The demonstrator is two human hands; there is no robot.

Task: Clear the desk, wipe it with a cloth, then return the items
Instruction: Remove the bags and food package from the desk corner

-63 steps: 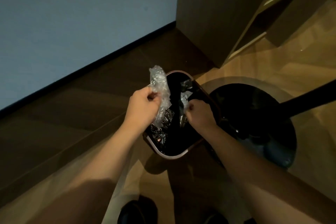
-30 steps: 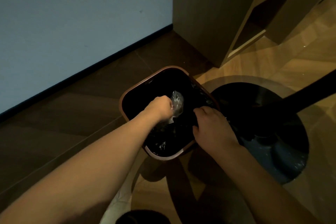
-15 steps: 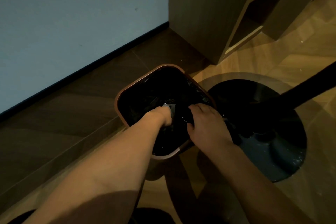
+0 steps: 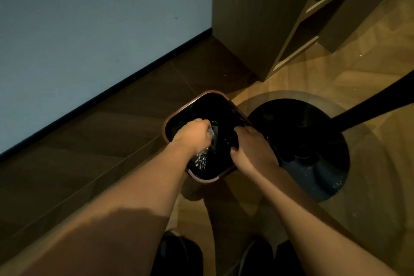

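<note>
Gripping crumpled clear plastic wrap, glinting, inside dark bin

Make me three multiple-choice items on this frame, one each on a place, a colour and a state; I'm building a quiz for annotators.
1. Where is the left hand?
A. Inside the bin's mouth
B. On the shelf unit
C. Flat on the floor

2. What colour is the inside of the waste bin?
A. White
B. Black
C. Yellow

3. What is the left hand doing with the clear plastic wrap?
A. Holding it with curled fingers
B. Nothing, the wrap lies on the floor
C. Spreading it flat on the wall

Answers: 1 A, the hand reaches over the rim into the opening. 2 B, a dark liner fills it. 3 A, the wrap shows beside the curled fingers.
</note>
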